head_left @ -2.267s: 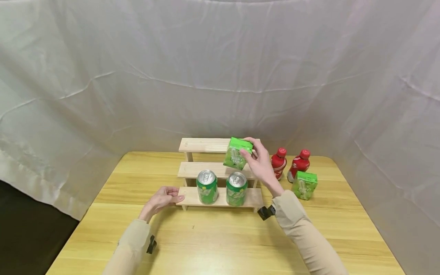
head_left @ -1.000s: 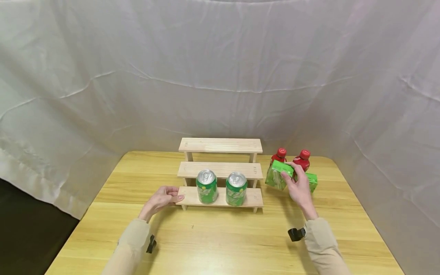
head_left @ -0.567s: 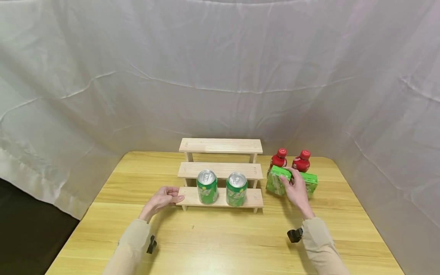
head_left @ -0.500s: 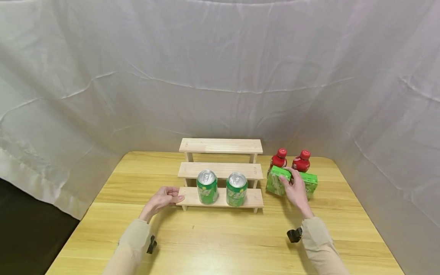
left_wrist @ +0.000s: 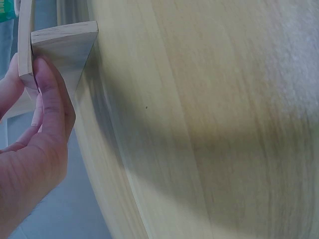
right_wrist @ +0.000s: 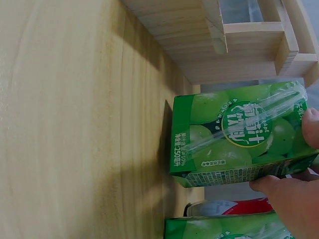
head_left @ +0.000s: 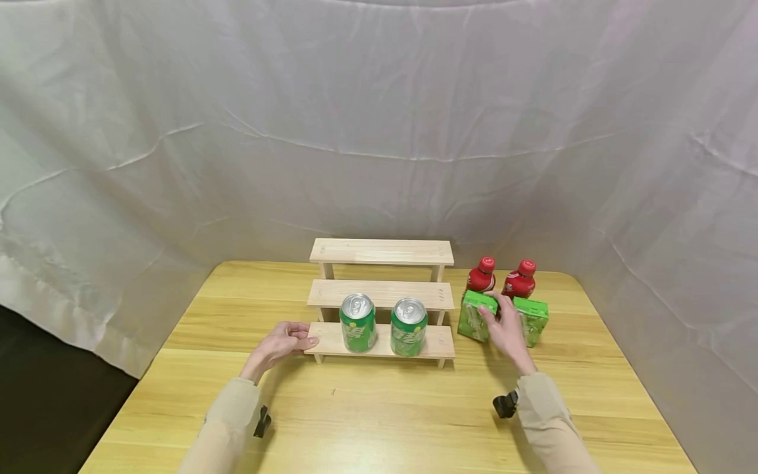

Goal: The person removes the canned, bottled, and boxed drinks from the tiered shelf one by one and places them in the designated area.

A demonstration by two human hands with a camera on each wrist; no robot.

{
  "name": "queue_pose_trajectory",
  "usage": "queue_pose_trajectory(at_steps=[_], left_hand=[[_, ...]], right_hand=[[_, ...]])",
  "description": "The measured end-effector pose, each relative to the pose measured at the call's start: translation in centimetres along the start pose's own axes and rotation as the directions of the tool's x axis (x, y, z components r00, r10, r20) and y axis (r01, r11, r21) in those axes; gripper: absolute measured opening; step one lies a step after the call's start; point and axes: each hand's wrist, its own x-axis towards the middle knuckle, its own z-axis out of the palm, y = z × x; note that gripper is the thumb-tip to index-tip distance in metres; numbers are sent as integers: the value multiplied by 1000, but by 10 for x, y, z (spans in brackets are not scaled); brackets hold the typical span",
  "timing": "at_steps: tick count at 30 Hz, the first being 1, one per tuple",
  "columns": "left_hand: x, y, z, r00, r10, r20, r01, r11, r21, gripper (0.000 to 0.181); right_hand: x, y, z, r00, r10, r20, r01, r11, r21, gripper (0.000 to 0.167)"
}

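Note:
My left hand (head_left: 281, 342) pinches the left end of the lowest step of a three-tier wooden shelf (head_left: 324, 334); in the left wrist view its thumb and fingers (left_wrist: 47, 94) lie on either side of the board (left_wrist: 25, 45). Two green cans (head_left: 358, 326) (head_left: 408, 332) stand upright on that step. To the right of the shelf, my right hand (head_left: 508, 332) holds a green juice box (head_left: 474, 319) by its upper part. The right wrist view shows the box (right_wrist: 239, 132) close up, with the thumb and fingers at its top end.
A second green juice box (head_left: 533, 321) stands just right of my right hand. Behind the boxes are two red-capped bottles (head_left: 481, 276) (head_left: 520, 280). The wooden table (head_left: 379, 421) is bordered by a grey curtain (head_left: 379, 131) at the back and sides.
My right hand has carried the juice box from above the shelf to the right and down, beside the other box. The left hand and the cans have stayed in place.

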Motion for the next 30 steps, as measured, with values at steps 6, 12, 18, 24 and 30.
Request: queue_pose_trajectory(at_steps=[6, 12, 18, 24, 30], left_hand=[[0, 0, 0, 1000, 1, 0, -1, 1000, -1, 56], [-1, 0, 0, 1000, 7, 16, -7, 1000, -20, 56], [-1, 0, 0, 1000, 8, 17, -8, 1000, -17, 58], [-1, 0, 0, 1000, 9, 19, -9, 1000, -15, 57], [-1, -1, -1, 1000, 15, 23, -14, 1000, -16, 57]], right_hand=[[-1, 2, -3, 997, 36, 71, -38, 999, 34, 40], [-5, 1, -3, 991, 71, 110, -79, 995, 69, 42], [-7, 4, 4, 998, 42, 50, -49, 989, 139, 42], [-8, 3, 8, 999, 41, 25, -45, 984, 171, 43], [-10, 4, 9, 998, 49, 30, -54, 985, 167, 45]])
